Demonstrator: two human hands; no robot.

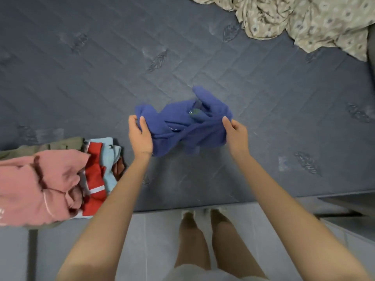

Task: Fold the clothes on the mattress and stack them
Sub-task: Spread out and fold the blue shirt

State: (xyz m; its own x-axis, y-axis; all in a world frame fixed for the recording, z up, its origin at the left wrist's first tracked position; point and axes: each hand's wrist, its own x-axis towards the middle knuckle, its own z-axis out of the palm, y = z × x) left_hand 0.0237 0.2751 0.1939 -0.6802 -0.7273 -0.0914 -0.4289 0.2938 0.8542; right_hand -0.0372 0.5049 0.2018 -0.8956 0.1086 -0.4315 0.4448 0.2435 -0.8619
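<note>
A crumpled blue garment point(182, 126) with a small white print is held over the dark grey quilted mattress point(101, 67), near its front edge. My left hand point(140, 136) grips the garment's left end, fingers and thumb curled round the cloth. My right hand point(235, 132) pinches its right end. One blue part sticks up and away behind my right hand. A loose pile of clothes lies at the left front of the mattress: a pink garment point(34, 185), a red one with a white stripe point(94, 179), a light blue one point(110, 157) and an olive one point(50, 146).
A beige patterned sheet point(304, 21) lies bunched at the far right corner of the mattress. Below the mattress edge is a grey tiled floor point(154, 240), where my legs and feet point(203, 224) stand close to the bed. A dark object point(349, 201) sits at the right edge.
</note>
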